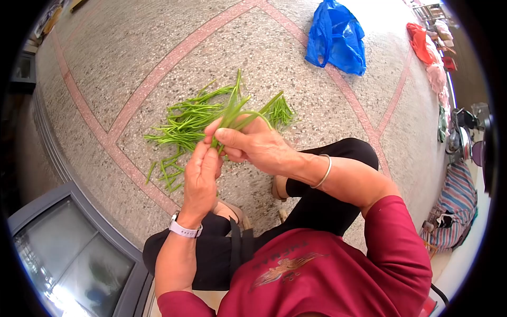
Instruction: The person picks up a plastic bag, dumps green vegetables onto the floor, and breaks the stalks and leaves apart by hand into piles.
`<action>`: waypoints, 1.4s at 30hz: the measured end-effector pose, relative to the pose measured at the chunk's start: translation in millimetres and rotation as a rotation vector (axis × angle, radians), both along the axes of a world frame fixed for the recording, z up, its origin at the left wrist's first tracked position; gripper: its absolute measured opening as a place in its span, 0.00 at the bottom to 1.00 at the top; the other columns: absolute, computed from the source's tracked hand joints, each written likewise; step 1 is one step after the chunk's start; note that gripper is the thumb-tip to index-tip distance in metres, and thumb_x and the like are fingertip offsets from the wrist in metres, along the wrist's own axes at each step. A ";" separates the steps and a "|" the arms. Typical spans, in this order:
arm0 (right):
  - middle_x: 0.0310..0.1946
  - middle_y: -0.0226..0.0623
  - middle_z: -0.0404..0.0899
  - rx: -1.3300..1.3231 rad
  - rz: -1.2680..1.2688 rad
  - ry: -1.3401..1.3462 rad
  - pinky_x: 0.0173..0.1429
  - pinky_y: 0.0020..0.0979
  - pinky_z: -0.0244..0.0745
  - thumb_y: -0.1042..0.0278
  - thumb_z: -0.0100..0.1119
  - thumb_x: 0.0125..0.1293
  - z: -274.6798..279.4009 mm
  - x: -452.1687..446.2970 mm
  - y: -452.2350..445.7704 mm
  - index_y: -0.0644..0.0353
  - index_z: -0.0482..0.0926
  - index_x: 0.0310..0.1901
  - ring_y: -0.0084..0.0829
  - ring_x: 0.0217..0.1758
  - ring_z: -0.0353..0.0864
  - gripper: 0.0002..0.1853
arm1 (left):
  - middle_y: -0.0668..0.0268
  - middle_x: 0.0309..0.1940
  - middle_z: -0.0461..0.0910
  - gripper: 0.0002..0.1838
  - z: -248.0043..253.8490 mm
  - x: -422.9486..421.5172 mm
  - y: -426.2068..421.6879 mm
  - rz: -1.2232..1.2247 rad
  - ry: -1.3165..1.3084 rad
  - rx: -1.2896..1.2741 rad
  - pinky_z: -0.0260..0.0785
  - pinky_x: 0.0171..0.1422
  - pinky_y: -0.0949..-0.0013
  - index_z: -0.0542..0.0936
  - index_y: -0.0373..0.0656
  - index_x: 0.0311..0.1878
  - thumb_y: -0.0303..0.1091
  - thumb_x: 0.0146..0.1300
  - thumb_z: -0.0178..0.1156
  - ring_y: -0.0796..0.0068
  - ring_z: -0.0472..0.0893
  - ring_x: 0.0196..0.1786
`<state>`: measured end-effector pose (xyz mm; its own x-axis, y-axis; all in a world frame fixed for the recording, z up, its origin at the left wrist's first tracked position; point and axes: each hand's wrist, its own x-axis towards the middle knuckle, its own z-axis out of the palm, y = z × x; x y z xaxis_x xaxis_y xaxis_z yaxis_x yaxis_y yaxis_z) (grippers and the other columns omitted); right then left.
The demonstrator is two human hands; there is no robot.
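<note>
Several long green vegetable stems (231, 117) are held up between my two hands, over the floor in front of my knees. My right hand (257, 146) is closed round them, thumb pressed on top. Just below it, my left hand (199, 170) pinches the lower ends; its fingertips nearly meet those of the right. Beyond my hands, a larger pile of green stems (182, 126) lies on the floor. A smaller heap of stems (281, 112) is to its right, partly behind the held ones. Short broken pieces (170, 171) are scattered near my left hand.
A blue plastic bag (340, 42) lies crumpled on the speckled floor (222, 47), farther off to the right. At the lower left is a grey-framed glass panel (74, 259). A striped cloth bag (454, 206) and red fabric (420, 45) are along the right side.
</note>
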<state>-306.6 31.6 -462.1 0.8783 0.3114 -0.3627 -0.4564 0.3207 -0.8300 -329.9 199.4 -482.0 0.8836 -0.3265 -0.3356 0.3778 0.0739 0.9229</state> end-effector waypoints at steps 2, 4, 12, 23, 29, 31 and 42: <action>0.20 0.25 0.69 0.044 -0.006 -0.018 0.27 0.24 0.61 0.63 0.55 0.75 5.3 -0.9 1.2 0.67 0.79 0.46 0.17 0.22 0.64 0.13 | 0.80 0.22 0.63 0.18 7.1 -1.8 -5.2 0.053 0.013 0.000 0.49 0.25 0.80 0.75 0.40 0.58 0.41 0.77 0.46 0.92 0.57 0.22; 0.20 0.25 0.70 -0.041 0.071 -0.024 0.27 0.23 0.61 0.63 0.55 0.75 -3.9 -3.0 -1.9 0.65 0.80 0.44 0.16 0.22 0.65 0.12 | 0.79 0.22 0.65 0.16 5.1 -6.2 -6.7 0.018 -0.044 0.081 0.48 0.25 0.80 0.77 0.40 0.53 0.41 0.76 0.46 0.92 0.57 0.22; 0.18 0.24 0.71 -0.237 0.250 0.099 0.24 0.23 0.58 0.65 0.59 0.72 -23.4 -14.3 -12.8 0.62 0.81 0.41 0.15 0.19 0.65 0.08 | 0.71 0.20 0.69 0.10 -11.9 -23.4 1.6 -0.130 -0.094 0.317 0.59 0.29 0.73 0.79 0.36 0.40 0.33 0.71 0.53 0.84 0.65 0.25; 0.26 0.32 0.79 -0.622 0.354 0.197 0.29 0.26 0.75 0.72 0.61 0.66 -89.5 6.6 -56.4 0.66 0.80 0.36 0.21 0.24 0.75 0.06 | 0.59 0.22 0.74 0.11 -35.6 -31.1 19.6 -0.459 -0.177 0.624 0.65 0.32 0.61 0.77 0.38 0.49 0.33 0.72 0.50 0.63 0.74 0.25; 0.25 0.56 0.83 -1.277 0.214 0.386 0.36 0.40 0.81 0.72 0.60 0.53 -185.3 19.1 -147.7 0.68 0.84 0.27 0.42 0.32 0.88 0.08 | 0.42 0.41 0.78 0.19 -71.2 -19.8 99.5 -0.301 -0.117 0.923 0.69 0.49 0.50 0.70 0.35 0.62 0.29 0.70 0.49 0.43 0.77 0.45; 0.27 0.56 0.84 -1.464 0.328 0.483 0.38 0.40 0.82 0.76 0.62 0.48 -206.4 26.0 -167.6 0.67 0.84 0.24 0.44 0.35 0.89 0.04 | 0.37 0.50 0.77 0.23 -81.8 -18.0 131.9 -0.318 -0.115 1.047 0.69 0.58 0.48 0.67 0.32 0.65 0.27 0.68 0.50 0.37 0.76 0.54; 0.39 0.48 0.85 -1.146 0.694 -0.349 0.55 0.46 0.79 0.74 0.54 0.58 -252.2 -4.6 -56.9 0.56 0.88 0.38 0.48 0.48 0.85 0.12 | 0.41 0.61 0.74 0.27 -47.2 -0.3 133.9 -0.320 -0.321 1.089 0.64 0.69 0.55 0.69 0.28 0.66 0.33 0.66 0.58 0.42 0.73 0.64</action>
<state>-311.2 -25.3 -714.3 0.7651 0.3982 -0.5060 0.0437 -0.8161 -0.5762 -330.2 333.3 -529.1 0.9084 -0.2272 -0.3510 -0.0250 -0.8674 0.4970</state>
